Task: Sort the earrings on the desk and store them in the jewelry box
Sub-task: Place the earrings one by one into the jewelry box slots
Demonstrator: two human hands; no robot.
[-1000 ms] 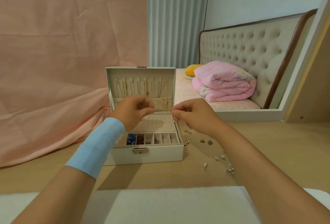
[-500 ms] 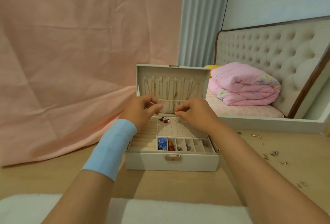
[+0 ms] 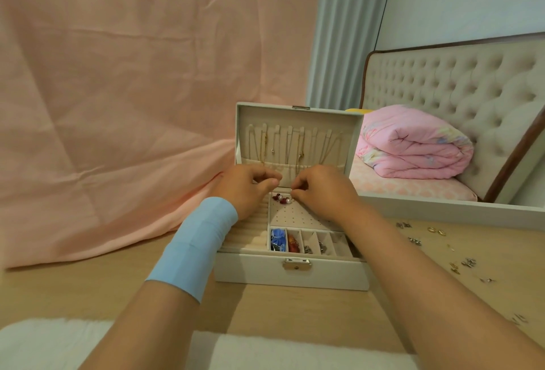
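Observation:
The white jewelry box stands open on the desk, its lid upright with necklaces hanging inside. Both hands hover over the box's perforated earring panel. My right hand pinches a tiny pale earring at its fingertips, just above the panel's far edge. My left hand is beside it, fingers curled shut, with nothing visible in them. Red and pearl earrings sit on the panel between the hands. Several loose earrings lie scattered on the desk to the right.
The front compartments hold blue and red pieces and small metal ones. Ring rolls fill the box's left side. A pink cloth hangs behind, a white cushion lies at the near edge, and a bed with a pink quilt is at right.
The view has swung so the box sits further right. Both hands have dropped closer to the earring panel, and the red and pearl earrings between them have come into view.

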